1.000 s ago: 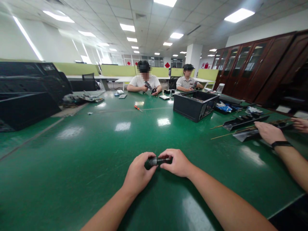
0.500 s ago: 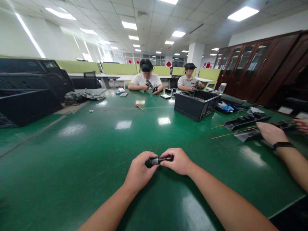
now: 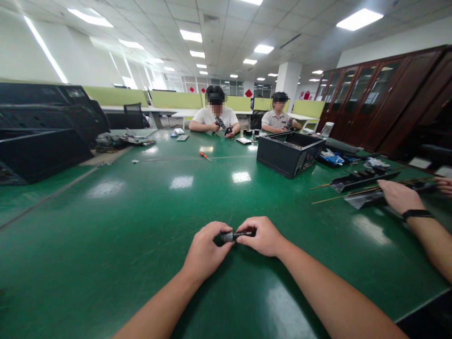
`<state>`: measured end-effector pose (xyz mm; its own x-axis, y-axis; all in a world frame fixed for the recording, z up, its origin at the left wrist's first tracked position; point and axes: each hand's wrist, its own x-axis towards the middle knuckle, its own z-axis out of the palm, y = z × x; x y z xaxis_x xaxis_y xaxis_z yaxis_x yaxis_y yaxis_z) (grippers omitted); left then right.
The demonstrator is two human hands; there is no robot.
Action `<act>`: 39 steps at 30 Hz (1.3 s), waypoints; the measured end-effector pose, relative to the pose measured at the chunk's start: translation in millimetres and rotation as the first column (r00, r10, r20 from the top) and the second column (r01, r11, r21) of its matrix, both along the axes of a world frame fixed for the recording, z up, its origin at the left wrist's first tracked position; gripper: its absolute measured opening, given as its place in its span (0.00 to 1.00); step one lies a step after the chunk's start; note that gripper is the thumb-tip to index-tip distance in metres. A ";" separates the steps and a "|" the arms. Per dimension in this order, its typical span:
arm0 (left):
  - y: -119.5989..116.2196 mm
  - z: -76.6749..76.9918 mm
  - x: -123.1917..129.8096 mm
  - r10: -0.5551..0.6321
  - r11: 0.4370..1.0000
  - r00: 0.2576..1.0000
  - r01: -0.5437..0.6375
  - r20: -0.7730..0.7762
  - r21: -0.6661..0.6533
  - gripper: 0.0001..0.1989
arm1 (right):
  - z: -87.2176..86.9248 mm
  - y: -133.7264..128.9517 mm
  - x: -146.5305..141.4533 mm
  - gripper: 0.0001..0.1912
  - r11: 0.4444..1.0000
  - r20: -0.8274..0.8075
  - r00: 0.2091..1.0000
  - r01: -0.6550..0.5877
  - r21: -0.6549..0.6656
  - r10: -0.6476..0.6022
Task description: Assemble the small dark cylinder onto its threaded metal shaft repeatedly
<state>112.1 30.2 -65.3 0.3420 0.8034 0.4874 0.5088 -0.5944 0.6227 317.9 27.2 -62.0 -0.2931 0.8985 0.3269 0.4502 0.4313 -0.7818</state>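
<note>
Low over the green table, my left hand is closed around a short black-and-silver cylinder, thumb and fingers on its sides. A thin dark metal shaft sticks out to the right, in line with the cylinder. My right hand pinches around this shaft, fingertips close to the cylinder's end. Whether cylinder and shaft are one piece I cannot tell, and the exact kind of part is too small to make out. The shaft's far end is partly hidden by my right fingers.
Beyond my hands lie an orange screwdriver and a black computer case. At right, a co-worker's hand rests on thin rods in a metal channel. More dark cases stand left. Two people sit across the table.
My hands keep nearly the same grip on the cylinder and shaft. The whole view has shifted very slightly; nothing else has visibly moved.
</note>
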 end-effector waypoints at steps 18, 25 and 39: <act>2.2 -1.3 -0.8 0.000 0.999 1.000 0.000 -0.004 0.045 0.10 | -1.5 1.9 2.8 0.04 1.000 -0.011 1.000 0.002 0.005 -0.002; 0.6 0.8 -0.9 -0.005 0.998 1.000 0.005 -0.008 0.056 0.10 | -2.1 1.5 2.8 0.05 1.000 -0.017 1.000 0.007 -0.009 -0.007; 0.3 4.5 -1.5 0.012 0.997 1.000 -0.011 -0.014 0.076 0.08 | 0.2 1.2 2.3 0.05 0.999 -0.033 0.999 0.025 -0.042 -0.026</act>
<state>110.7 30.5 -60.8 0.3405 0.7681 0.5423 0.5248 -0.6338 0.5681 320.1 28.5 -61.8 -0.2594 0.9184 0.2988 0.4336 0.3872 -0.8137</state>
